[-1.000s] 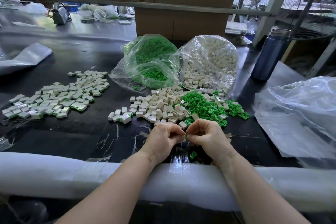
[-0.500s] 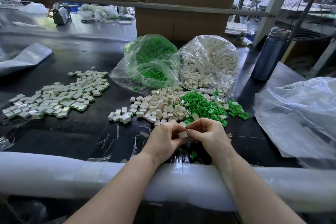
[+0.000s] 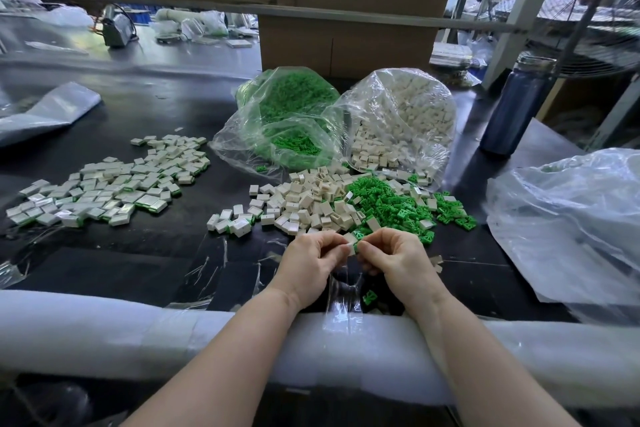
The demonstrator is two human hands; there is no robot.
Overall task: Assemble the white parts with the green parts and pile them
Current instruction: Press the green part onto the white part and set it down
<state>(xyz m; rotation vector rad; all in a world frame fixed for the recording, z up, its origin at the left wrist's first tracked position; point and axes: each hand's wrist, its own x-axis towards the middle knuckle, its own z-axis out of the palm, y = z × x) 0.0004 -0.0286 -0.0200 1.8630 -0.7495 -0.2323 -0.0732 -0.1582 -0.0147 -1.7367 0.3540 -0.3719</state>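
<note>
Fingertips meet mid-table — left hand [image 3: 313, 262] pinches the small white plastic housing [image 3: 350, 240], right hand [image 3: 393, 258] pinches the small green plastic clip [image 3: 356, 246] against it. Both sit just before the loose white-and-green heap [image 3: 346, 204] — handy for refills.

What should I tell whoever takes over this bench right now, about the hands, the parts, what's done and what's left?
Left hand and right hand: both pinch one white part with a green part at its edge, near the table's front; whether it is fully seated cannot be told.
Loose white parts and loose green parts lie just beyond the hands; refill bags behind them: green bag, white bag.
Done: a pile of assembled pieces on the left.
Left: finish this one, add it to that pile, then work through the many loose parts.
</note>
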